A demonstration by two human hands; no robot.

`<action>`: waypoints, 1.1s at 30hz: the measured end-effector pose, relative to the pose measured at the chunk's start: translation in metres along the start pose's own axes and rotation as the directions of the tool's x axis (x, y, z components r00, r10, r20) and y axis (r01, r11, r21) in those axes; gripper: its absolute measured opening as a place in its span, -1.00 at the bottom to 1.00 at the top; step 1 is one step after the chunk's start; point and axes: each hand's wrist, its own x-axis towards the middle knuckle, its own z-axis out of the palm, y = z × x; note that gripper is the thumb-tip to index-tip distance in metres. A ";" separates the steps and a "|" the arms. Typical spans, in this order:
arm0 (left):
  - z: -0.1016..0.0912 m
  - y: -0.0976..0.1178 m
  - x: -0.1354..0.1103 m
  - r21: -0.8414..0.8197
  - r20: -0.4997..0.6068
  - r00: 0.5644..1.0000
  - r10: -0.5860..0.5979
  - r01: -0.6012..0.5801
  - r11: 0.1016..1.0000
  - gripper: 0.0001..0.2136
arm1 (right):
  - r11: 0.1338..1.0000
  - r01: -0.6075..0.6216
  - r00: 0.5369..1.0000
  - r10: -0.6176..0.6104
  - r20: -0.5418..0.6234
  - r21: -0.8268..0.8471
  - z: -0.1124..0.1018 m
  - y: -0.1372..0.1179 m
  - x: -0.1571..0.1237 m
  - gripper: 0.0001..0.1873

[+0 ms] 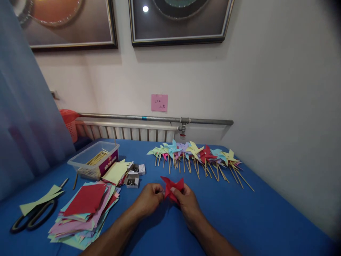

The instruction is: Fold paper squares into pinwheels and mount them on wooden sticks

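Note:
A red paper pinwheel (173, 187), its corners folded in to form blades, is pinched in my right hand (188, 202), thumb pressed on its middle. Just left of it is my left hand (151, 199), its thumb and fingers closed together by the pinwheel's left edge. What those fingers hold, if anything, is too small to make out. Two small open boxes of metal pins (132, 182) lie beyond my left hand. Behind the red pinwheel, finished pinwheels on sticks (195, 151) lie in an overlapping row in several colours.
A stack of coloured paper squares (86, 202) lies at left, with black-handled scissors (41, 217) and pale paper strips beside it. A clear plastic box (93, 161) holds wooden sticks; yellow paper (116, 172) lies by it. Pipes (128, 117) run along the wall behind the blue table (239, 220).

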 end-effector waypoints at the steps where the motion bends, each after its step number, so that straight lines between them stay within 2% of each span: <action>1: 0.000 -0.001 0.000 -0.002 0.002 1.000 -0.004 0.004 1.000 -0.87 | 1.000 -0.004 1.000 0.004 0.000 -0.004 0.000 -0.001 0.000 -0.62; 10: 0.001 -0.003 0.001 0.020 0.011 1.000 0.002 -0.002 1.000 -0.90 | 1.000 -0.013 1.000 0.014 0.008 -0.020 0.000 0.001 0.003 -0.64; 19: 0.000 -0.003 0.001 0.005 0.020 0.999 0.025 -0.025 1.000 -0.92 | 1.000 0.015 0.999 -0.013 0.047 -0.024 -0.004 0.008 0.007 -0.57; 33: 0.002 -0.002 0.000 0.029 -0.015 1.000 0.013 -0.013 0.999 -0.89 | 1.000 0.009 0.999 -0.009 0.051 0.001 -0.005 0.008 0.005 -0.54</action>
